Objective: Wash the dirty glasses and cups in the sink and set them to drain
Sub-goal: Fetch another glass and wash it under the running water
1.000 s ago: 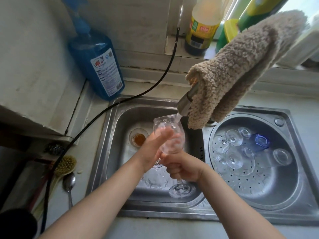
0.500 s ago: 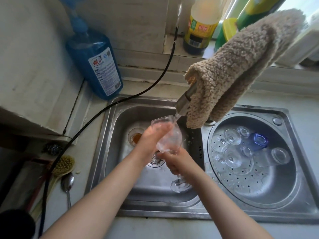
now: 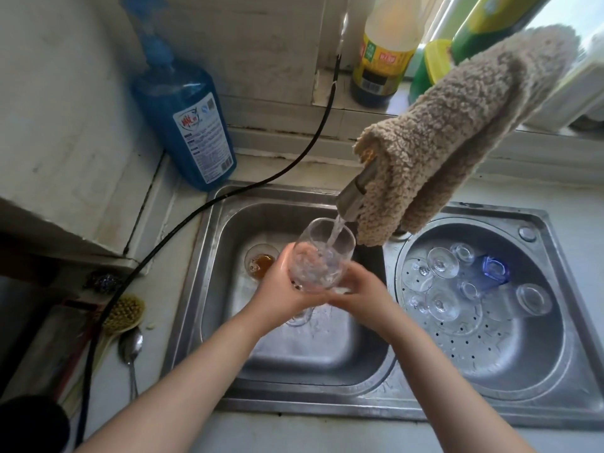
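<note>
Tilted upright now, one wine glass (image 3: 322,256) fills under the tap (image 3: 354,191), both hands' grip, left (image 3: 284,286) and right (image 3: 359,291), cupping it.

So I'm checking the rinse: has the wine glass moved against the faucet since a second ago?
Yes. The wine glass has tipped upright, its mouth now under the faucet, catching the stream.

I see a big blue plastic soap bottle (image 3: 186,125), a fuzzy tan cloth (image 3: 457,132), a shiny grey metal sink (image 3: 327,397), and a small blue glass cup (image 3: 495,268).
</note>
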Demonstrator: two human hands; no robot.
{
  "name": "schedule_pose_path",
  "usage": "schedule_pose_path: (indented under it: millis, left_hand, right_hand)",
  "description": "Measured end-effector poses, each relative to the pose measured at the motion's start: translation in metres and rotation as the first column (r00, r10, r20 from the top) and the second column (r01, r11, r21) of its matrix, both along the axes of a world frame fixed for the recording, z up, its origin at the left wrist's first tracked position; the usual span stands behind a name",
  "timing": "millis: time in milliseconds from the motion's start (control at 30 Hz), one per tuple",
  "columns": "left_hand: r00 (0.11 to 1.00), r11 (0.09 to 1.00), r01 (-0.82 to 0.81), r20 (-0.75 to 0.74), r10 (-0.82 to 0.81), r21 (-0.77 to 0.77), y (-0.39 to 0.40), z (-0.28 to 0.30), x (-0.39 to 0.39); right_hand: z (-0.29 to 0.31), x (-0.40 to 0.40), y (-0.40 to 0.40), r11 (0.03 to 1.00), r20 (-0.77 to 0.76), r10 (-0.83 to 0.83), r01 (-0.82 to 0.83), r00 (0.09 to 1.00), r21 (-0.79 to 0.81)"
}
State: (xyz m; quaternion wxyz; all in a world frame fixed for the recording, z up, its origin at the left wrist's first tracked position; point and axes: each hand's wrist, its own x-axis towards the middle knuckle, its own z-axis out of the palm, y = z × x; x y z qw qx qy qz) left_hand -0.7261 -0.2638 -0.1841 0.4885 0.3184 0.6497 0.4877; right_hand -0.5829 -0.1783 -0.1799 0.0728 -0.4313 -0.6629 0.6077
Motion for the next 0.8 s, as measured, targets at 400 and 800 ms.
schedule_pose_path:
  millis: [400, 800]
  left_hand:
    - [0.939, 0.990, 0.112, -0.318, -0.133, -0.084, -0.004, -0.022, -0.019]
    - [0.671, 0.946, 0.247, -0.667, -0.324, -0.211, -0.002, -0.014, -0.046]
  right_hand:
    - [0.055, -0.021, 0.013, 0.482, 0.478, 0.561, -0.736, 0.676, 0.474]
    - [0.021, -0.044, 0.017, -0.099, 0.849, 0.527, -0.989, 0.045, 0.114]
